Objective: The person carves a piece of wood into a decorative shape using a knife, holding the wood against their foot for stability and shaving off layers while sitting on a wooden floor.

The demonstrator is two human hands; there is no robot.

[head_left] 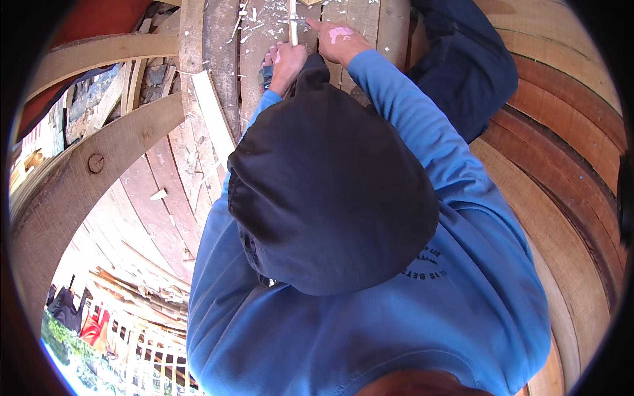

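Note:
My left hand point(288, 61) is closed around the lower end of a thin pale wooden stick point(294, 32), which runs up past the top of the picture. My right hand point(339, 41), its index finger stretched along the tool, grips a small knife; the grey blade point(300, 22) lies against the stick and the handle is hidden in my fist. Pink smears mark the back of the right hand. Just below the hands, my bent knee in dark trousers point(333, 191) fills the middle of the view, between my blue sleeves.
Pale wood shavings point(261, 26) litter the plank floor point(251, 86). A light wooden strip point(212, 112) lies left of my left arm. Curved wooden ribs point(96, 162) rise at left, stacked brown planks point(561, 125) at right. My other dark trouser leg point(465, 66) is bent at upper right.

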